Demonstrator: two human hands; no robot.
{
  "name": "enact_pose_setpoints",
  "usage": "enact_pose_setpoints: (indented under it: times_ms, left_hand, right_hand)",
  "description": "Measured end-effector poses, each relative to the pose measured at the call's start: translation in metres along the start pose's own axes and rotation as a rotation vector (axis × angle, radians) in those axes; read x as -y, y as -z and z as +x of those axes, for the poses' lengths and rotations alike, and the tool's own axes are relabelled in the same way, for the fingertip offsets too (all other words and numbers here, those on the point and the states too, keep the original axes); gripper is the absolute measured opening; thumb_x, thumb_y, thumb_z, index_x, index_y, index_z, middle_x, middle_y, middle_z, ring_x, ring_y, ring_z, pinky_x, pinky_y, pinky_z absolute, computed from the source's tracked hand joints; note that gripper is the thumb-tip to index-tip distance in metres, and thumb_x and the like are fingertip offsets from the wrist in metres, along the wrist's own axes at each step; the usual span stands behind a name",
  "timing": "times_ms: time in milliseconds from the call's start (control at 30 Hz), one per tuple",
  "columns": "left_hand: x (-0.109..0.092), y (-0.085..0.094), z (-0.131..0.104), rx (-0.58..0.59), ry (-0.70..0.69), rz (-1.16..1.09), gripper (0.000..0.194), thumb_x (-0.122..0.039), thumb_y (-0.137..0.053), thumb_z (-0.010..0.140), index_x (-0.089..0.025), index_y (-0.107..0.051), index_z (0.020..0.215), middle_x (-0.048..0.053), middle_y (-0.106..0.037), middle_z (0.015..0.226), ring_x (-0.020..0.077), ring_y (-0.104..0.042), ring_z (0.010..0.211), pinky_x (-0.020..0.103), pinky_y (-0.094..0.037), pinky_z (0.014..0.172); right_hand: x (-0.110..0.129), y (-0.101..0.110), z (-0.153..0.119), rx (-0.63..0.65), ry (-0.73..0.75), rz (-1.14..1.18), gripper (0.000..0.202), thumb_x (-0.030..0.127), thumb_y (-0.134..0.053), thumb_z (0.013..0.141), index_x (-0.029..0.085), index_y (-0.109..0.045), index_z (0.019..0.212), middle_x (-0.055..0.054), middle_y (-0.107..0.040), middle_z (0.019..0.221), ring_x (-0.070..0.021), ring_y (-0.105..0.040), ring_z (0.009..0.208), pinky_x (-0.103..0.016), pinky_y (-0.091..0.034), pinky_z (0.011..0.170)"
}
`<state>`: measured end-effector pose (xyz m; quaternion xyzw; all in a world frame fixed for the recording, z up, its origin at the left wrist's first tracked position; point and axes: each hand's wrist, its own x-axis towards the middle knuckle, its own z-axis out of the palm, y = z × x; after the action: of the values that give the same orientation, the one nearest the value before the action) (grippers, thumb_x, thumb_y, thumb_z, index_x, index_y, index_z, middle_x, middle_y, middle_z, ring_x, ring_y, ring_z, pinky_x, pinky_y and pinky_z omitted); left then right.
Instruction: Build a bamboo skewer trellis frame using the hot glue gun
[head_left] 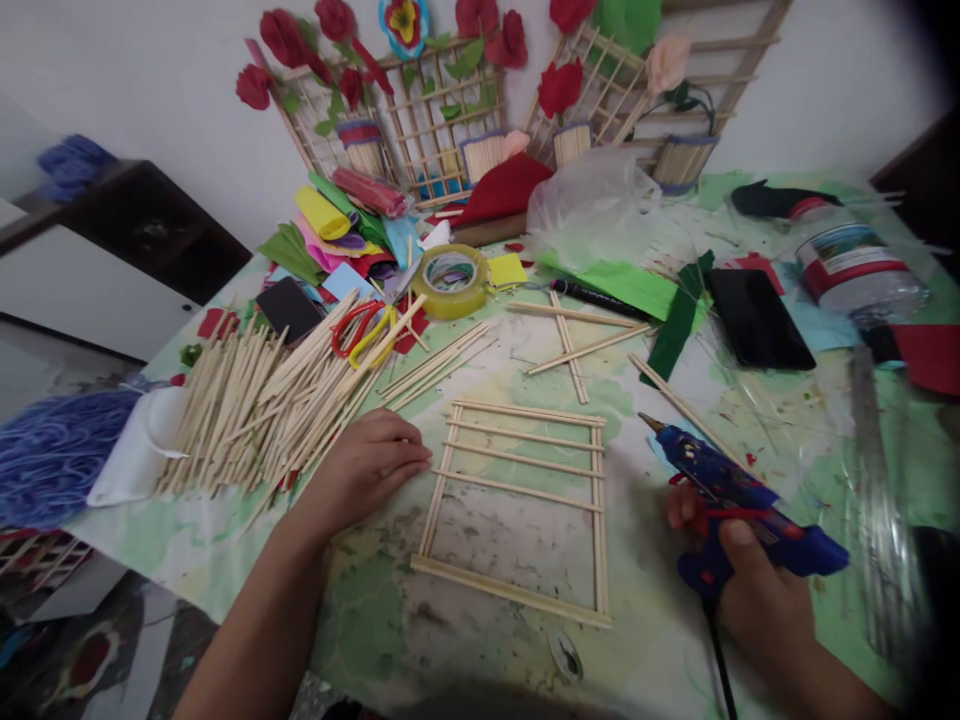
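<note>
A frame of thin wooden sticks (517, 611) lies flat on the table in front of me, with several crossbars in its upper half. Just left of the frame, my left hand (377, 468) rests on the table with its fingers together; whether it pinches anything at the fingertips is too small to tell. To the right, my right hand (750, 570) is wrapped round a blue glue gun (720, 480), whose nozzle points up and left towards the frame's upper right corner. A black cord hangs down from the gun.
Loose sticks (232, 410) are piled at the left, near scissors (367, 330) and a tape roll (451, 280). Crossed sticks (568, 345) lie behind the frame. A black phone (759, 318) and a plastic jar (851, 260) stand right; paper flowers on lattices line the wall.
</note>
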<state>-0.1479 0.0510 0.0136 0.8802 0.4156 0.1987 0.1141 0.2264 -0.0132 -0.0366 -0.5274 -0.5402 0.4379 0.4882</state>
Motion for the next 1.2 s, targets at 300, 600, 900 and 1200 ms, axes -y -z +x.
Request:
enact_pose_setpoints:
  times_ms: [300,600,900,1200]
  left_hand:
    - [0.002,-0.01,0.002,0.193,0.04,-0.064,0.018,-0.031,-0.057,0.087,-0.018,-0.07,0.084,0.005,-0.065,0.084,0.0159,-0.057,0.082,0.03,-0.045,0.076]
    - [0.004,-0.014,0.003,0.195,0.035,-0.112,0.018,-0.03,-0.057,0.087,-0.018,-0.069,0.083,0.005,-0.066,0.081,0.0153,-0.057,0.08,0.029,-0.045,0.075]
    - [0.003,-0.016,0.005,0.178,0.015,-0.106,0.019,-0.028,-0.055,0.088,-0.017,-0.067,0.08,0.005,-0.066,0.079,0.0149,-0.058,0.078,0.029,-0.045,0.075]
    - [0.001,-0.018,0.007,0.164,0.063,-0.076,0.022,-0.03,-0.052,0.089,-0.016,-0.067,0.081,0.006,-0.067,0.079,0.0157,-0.059,0.08,0.029,-0.047,0.075]
  right_hand:
    - [0.015,-0.022,-0.008,0.184,0.341,-0.463,0.028,0.037,-0.074,0.069,0.023,-0.051,0.078,-0.002,-0.053,0.069,-0.0202,-0.052,0.063,-0.031,-0.044,0.053]
    - [0.033,-0.045,-0.02,0.55,0.642,-0.439,0.015,0.01,-0.047,0.086,0.017,-0.057,0.093,-0.008,-0.066,0.079,-0.0194,-0.059,0.076,-0.032,-0.048,0.072]
    - [0.028,-0.046,-0.024,0.632,0.56,-0.48,0.018,0.01,-0.042,0.087,0.018,-0.058,0.087,-0.005,-0.064,0.068,-0.0172,-0.057,0.066,-0.029,-0.047,0.062]
    - [0.035,-0.049,-0.02,0.672,0.537,-0.473,0.015,0.017,-0.045,0.092,0.018,-0.06,0.093,-0.005,-0.071,0.084,-0.0159,-0.064,0.077,-0.028,-0.05,0.068]
